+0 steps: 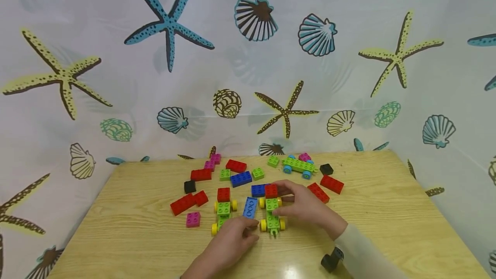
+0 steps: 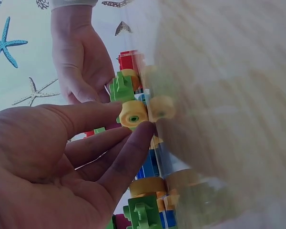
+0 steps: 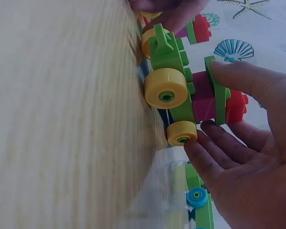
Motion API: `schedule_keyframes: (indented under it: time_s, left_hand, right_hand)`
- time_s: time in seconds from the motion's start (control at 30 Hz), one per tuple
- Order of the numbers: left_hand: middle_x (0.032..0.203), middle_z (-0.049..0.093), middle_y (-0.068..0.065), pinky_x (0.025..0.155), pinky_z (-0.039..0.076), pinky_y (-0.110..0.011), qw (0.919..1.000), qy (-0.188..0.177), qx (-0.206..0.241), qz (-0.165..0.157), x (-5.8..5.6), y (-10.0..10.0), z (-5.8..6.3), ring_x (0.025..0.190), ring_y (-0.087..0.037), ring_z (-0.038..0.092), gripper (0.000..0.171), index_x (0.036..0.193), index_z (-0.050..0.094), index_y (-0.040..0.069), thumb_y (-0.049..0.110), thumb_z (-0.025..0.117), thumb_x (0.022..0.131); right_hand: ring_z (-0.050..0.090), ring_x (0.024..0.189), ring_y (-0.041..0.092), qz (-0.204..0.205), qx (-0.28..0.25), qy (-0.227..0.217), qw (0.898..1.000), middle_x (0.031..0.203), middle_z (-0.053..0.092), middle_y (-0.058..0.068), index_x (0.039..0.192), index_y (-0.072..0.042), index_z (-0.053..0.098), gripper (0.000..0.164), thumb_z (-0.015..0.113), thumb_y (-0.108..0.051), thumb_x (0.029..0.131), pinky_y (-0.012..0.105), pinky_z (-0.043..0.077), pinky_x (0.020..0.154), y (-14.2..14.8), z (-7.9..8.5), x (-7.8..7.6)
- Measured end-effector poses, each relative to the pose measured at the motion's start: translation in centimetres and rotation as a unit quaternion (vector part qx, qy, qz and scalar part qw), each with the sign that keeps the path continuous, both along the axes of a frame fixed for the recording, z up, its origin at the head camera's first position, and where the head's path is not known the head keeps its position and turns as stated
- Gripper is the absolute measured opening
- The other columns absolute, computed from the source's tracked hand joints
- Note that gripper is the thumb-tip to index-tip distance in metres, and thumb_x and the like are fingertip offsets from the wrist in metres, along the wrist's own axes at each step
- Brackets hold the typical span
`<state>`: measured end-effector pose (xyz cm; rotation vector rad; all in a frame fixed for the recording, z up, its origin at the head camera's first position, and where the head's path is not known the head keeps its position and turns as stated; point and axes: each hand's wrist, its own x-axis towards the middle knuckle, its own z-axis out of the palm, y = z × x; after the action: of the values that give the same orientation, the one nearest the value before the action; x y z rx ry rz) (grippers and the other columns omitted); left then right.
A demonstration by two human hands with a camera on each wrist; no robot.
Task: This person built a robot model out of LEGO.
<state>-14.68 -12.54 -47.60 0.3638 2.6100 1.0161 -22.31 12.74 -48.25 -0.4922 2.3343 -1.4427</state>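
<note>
Two toy block cars stand side by side, each with a green base, yellow wheels and a red block on top. My right hand (image 1: 302, 203) grips the right car (image 1: 273, 222). In the right wrist view its thumb lies against the raised green plate (image 3: 220, 95), over a magenta block (image 3: 203, 95), with fingertips by a yellow wheel (image 3: 182, 133). My left hand (image 1: 232, 241) reaches in front of the left car (image 1: 223, 208), hiding part of it. Its loosely bent fingers come close to the right car's near left wheel (image 2: 133, 113). A light blue plate (image 1: 250, 207) lies between the cars.
Behind the cars lie loose blocks: blue (image 1: 241, 179), red (image 1: 201, 174), green (image 1: 257, 173) and magenta (image 1: 193, 219). Another green car base with blue wheels (image 1: 298, 165) stands at the back. Red blocks (image 1: 332, 184) lie right of my right hand. A patterned curtain (image 1: 248, 68) surrounds the wooden table (image 1: 128, 218).
</note>
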Motion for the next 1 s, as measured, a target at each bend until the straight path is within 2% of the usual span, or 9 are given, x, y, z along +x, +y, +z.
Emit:
schedule_keyframes:
  time_s: [0.17,0.4,0.67,0.77,0.87,1.0]
  left_hand:
    - [0.112,0.08,-0.001,0.083,0.062,-0.036,0.9999,0.001,-0.007,0.008,-0.1,0.0,-0.1,0.091,-0.013,0.064,0.036,0.136,0.079,0.004,0.016,0.083,0.102]
    - [0.11,0.08,-0.001,0.086,0.065,-0.038,0.9998,-0.007,0.014,0.012,-0.1,0.0,-0.3,0.092,-0.013,0.068,0.025,0.125,0.082,0.005,0.014,0.083,0.102]
    - [0.109,0.08,0.0,0.086,0.064,-0.038,0.9993,-0.021,0.015,0.025,0.1,0.1,-0.3,0.091,-0.014,0.067,0.026,0.126,0.082,0.006,0.015,0.084,0.101]
    - [0.111,0.08,-0.002,0.085,0.065,-0.039,0.9994,-0.018,0.012,0.028,0.1,-0.1,0.0,0.093,-0.014,0.068,0.029,0.128,0.081,0.005,0.015,0.084,0.101]
    - [0.113,0.08,-0.003,0.086,0.066,-0.041,0.9991,-0.014,0.007,0.039,0.0,-0.5,0.3,0.094,-0.015,0.069,0.03,0.129,0.081,0.005,0.016,0.084,0.101]
    - [0.112,0.08,-0.003,0.086,0.066,-0.04,0.9981,0.004,-0.002,0.062,-0.4,-1.0,0.8,0.093,-0.015,0.069,0.027,0.126,0.082,0.006,0.016,0.084,0.101]
  right_hand:
    - [0.061,0.15,0.04,-0.003,-0.003,-0.002,1.0,0.159,0.064,0.012,0.163,-0.01,0.052,0.077,0.09,-0.025,0.098,0.059,0.051,0.126,0.2,0.0,-1.3]
    - [0.059,0.151,0.038,-0.018,-0.014,-0.006,1.0,0.159,0.065,0.011,0.166,-0.012,0.05,0.079,0.089,-0.024,0.098,0.058,0.05,0.127,0.2,-0.2,-3.2]
    - [0.056,0.154,0.042,-0.014,-0.016,0.001,1.0,0.164,0.06,0.017,0.168,-0.007,0.046,0.082,0.088,-0.024,0.099,0.06,0.046,0.129,0.2,-0.4,-4.2]
    - [0.055,0.155,0.042,-0.023,-0.005,0.011,1.0,0.168,0.057,0.015,0.168,-0.008,0.047,0.085,0.09,-0.026,0.098,0.059,0.046,0.129,0.2,-0.3,-4.0]
    - [0.054,0.156,0.043,-0.055,0.001,0.028,0.998,0.17,0.055,0.013,0.168,-0.01,0.048,0.084,0.09,-0.028,0.097,0.059,0.048,0.128,0.0,0.5,-3.1]
    - [0.06,0.151,0.042,-0.111,-0.015,0.057,0.992,0.163,0.063,0.01,0.16,-0.012,0.059,0.069,0.088,-0.028,0.099,0.057,0.055,0.121,-0.8,2.1,-1.0]
